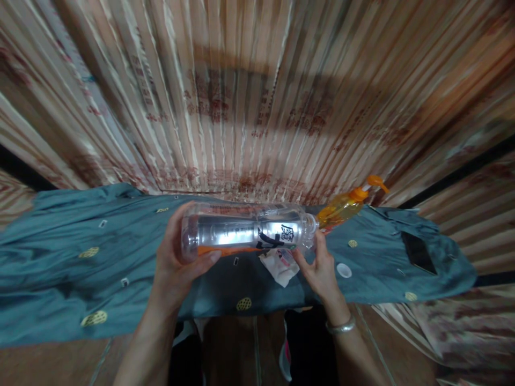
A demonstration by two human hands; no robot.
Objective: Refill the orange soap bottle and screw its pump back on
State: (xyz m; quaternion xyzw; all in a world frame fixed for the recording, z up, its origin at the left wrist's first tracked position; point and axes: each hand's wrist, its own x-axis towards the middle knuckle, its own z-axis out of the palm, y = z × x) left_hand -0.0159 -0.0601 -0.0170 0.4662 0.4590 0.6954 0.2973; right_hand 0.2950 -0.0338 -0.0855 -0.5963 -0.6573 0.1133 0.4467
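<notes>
A large clear plastic bottle [241,230] with a silver and orange label lies sideways in the air between my two hands. Around its base at the left, my left hand [177,252] is closed, thumb along the label. My right hand [319,262] grips the neck end, fingers at the mouth; no cap shows on it. Behind the neck is a pump bottle [340,209] of yellow liquid with an orange pump head. Below the big bottle lies a crumpled white packet [281,271]. A round white cap [344,270] rests just right of my right hand.
A teal patterned cloth [120,268] covers the long narrow table. A dark phone [418,252] lies on its right part. Pleated printed curtains [249,107] hang right behind the table, with dark bars at both sides.
</notes>
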